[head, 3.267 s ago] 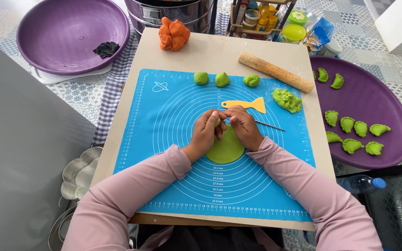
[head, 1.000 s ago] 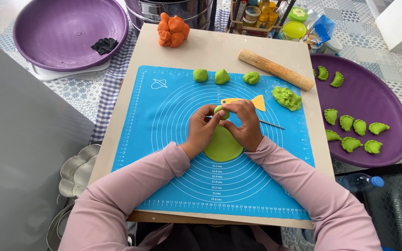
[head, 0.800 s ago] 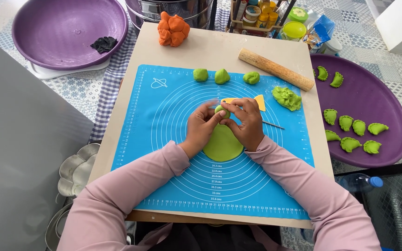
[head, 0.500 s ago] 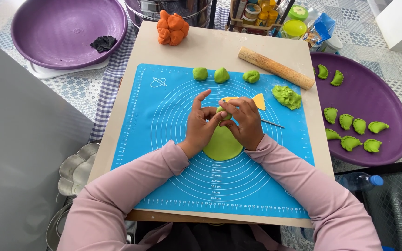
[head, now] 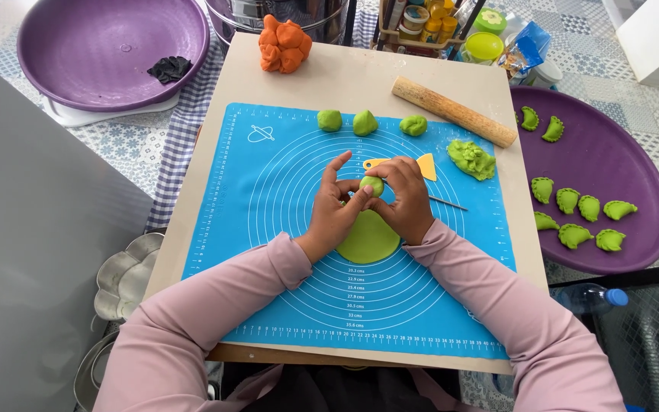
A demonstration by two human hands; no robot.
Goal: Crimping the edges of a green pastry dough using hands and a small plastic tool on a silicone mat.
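Observation:
My left hand (head: 335, 211) and my right hand (head: 403, 200) meet over the middle of a blue silicone mat (head: 284, 198), pinching a small green dough ball (head: 372, 185) between the fingertips. My left index finger points up. Under the hands lies a flat round green dough disc (head: 368, 239). A yellow fish-shaped cutter (head: 424, 165) lies just beyond my right hand, and a thin stick (head: 448, 203) pokes out to its right.
Three green dough balls (head: 364, 122), a green dough lump (head: 472, 159) and a wooden rolling pin (head: 453, 111) lie at the mat's far side. Orange dough (head: 284, 44) sits behind. A purple tray (head: 634, 191) of green dumplings stands right, a purple bowl (head: 85, 46) far left.
My hands have left the disc's top edge and now pinch a small green ball between the fingertips; my left index finger has lifted. The camera view shifted slightly.

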